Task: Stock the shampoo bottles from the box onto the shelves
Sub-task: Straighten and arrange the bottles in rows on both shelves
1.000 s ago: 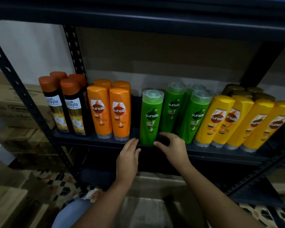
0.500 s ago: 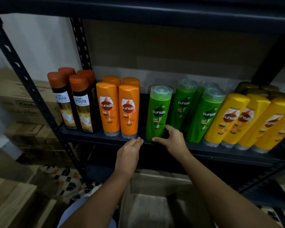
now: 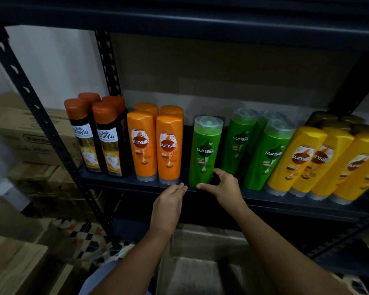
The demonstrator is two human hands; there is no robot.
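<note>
The upper frame is taken up by a dark shelf board, nothing legible on it. The yellow bottles (image 3: pixel 307 160) at the right end of the shelf (image 3: pixel 119 182) are blurred and the last one is cut off by the frame edge; darker caps behind them can barely be made out. Rear bottles in every group are mostly hidden by the front ones. The box (image 3: pixel 198 265) below the shelf is dim and partly covered by both forearms; its contents cannot be told. Cardboard cartons (image 3: pixel 30 135) left of the rack are blurred.

A single green shampoo bottle (image 3: pixel 205 152) is stood upright at the shelf's front edge, near the middle, long axis vertical, clear cap up, label facing the camera. It is set apart from the green group (image 3: pixel 266 154) to its right, which is seen leaning slightly right, and is just beside the orange bottles (image 3: pixel 156 145) on its left. Black bottles (image 3: pixel 96 141) with brown caps are stood at the left end.

The right hand (image 3: pixel 224 188) is curled round the base of the green shampoo bottle, thumb across the front, fingers behind and partly hidden. The left hand (image 3: pixel 168 205) is held with fingers straight and together, tips at the shelf's front edge just left of the bottle; contact with the bottle cannot be told. Nothing is held in it.
</note>
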